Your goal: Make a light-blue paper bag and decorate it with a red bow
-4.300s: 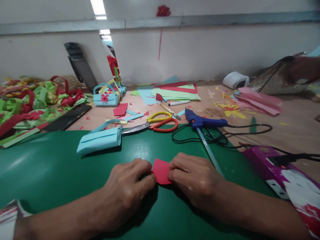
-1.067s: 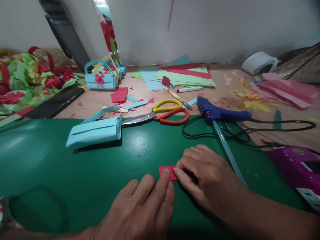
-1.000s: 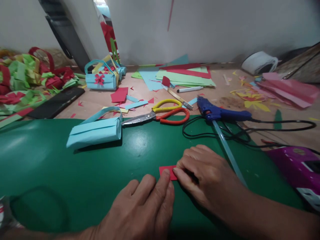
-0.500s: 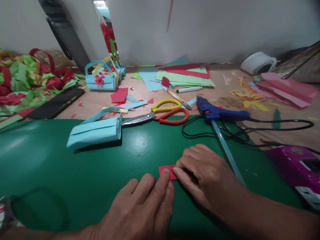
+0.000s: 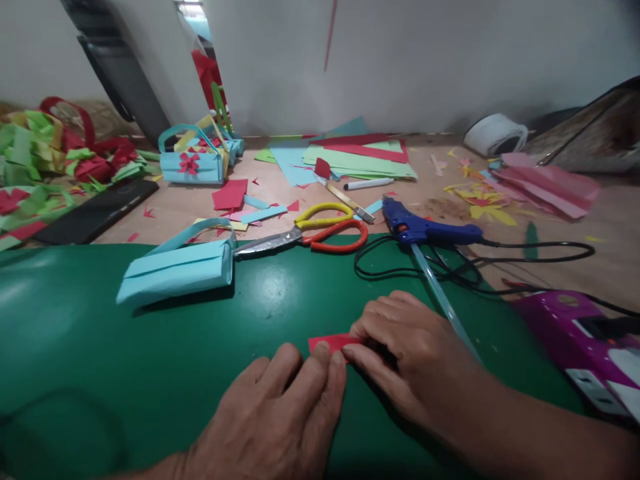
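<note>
A small red strip of paper, which looks folded, lies on the green mat between my hands. My right hand pinches its right end between thumb and curled fingers. From below, my left hand grips the near edge, its thumb and fingertips close together beside the right thumb. Part of the paper is covered by fingers. Beyond, to the left, a light blue paper handbag with a handle rests on the mat. Scissors with yellow and orange handles lie right beside it.
A blue glue gun with a clear glue stick and black cord lies at right, near a purple power strip. Behind are coloured paper sheets, a marker, a decorated blue handbag and a black phone.
The view has shifted slightly, so things sit a little further left. My left thumb and fingertips have drawn together at the paper's near edge; my right hand keeps its pinch.
</note>
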`<state>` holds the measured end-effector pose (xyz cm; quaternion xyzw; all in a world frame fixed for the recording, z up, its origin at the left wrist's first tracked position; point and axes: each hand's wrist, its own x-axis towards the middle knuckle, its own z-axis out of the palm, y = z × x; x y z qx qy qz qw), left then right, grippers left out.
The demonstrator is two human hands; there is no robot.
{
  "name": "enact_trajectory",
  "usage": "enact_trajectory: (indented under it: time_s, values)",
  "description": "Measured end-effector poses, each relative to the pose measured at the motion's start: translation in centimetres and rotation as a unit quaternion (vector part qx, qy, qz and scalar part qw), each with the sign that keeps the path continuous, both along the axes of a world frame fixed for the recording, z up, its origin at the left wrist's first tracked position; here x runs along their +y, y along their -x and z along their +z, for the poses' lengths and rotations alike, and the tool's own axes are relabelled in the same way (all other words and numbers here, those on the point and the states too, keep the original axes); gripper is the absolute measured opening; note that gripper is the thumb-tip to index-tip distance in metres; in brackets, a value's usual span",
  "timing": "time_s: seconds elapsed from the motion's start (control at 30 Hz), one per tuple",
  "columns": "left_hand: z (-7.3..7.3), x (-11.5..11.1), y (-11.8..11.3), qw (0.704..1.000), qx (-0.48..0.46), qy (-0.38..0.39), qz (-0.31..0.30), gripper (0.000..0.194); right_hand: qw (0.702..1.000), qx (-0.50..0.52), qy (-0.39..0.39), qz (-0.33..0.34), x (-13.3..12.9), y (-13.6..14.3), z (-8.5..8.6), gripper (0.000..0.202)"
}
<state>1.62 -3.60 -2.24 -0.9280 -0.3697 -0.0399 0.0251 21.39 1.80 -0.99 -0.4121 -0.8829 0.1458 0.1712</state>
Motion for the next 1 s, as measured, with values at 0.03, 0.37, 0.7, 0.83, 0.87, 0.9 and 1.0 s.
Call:
enact_trajectory:
  time_s: [0.03,0.37,0.7,0.83,0.87,0.9,1.0]
  values:
    - [0.1,0.1,0.0,1.000,0.005,0.015,0.001,0.053,1.000,-0.005,0.003,-0.003,0.0,-0.1,0.1,0.014]
    - [0.5,0.5,-0.7,0.995,0.042,0.083,0.020,0.057,0.999,-0.007,0.026,-0.035,0.2,-0.6,0.4,0.014]
    - [0.3,0.4,-0.6,0.999,0.007,0.047,0.004,0.053,0.996,-0.041,0.050,-0.060,0.4,-0.9,1.0,0.010]
    - [0.6,0.4,-0.7,0.999,0.012,0.044,0.004,0.055,0.995,-0.048,0.061,-0.058,0.5,-0.7,1.2,0.012]
    - [0.6,0.4,-0.7,0.999,0.013,0.042,0.003,0.055,0.995,-0.052,0.067,-0.059,0.5,-0.7,1.2,0.014]
    - [0.6,0.4,-0.7,0.999,0.013,0.040,0.002,0.056,0.994,-0.055,0.072,-0.061,0.5,-0.6,1.3,0.016]
    - [0.5,0.5,-0.6,0.999,0.011,0.032,-0.002,0.054,0.993,-0.056,0.085,-0.055,0.5,-0.6,1.4,0.018]
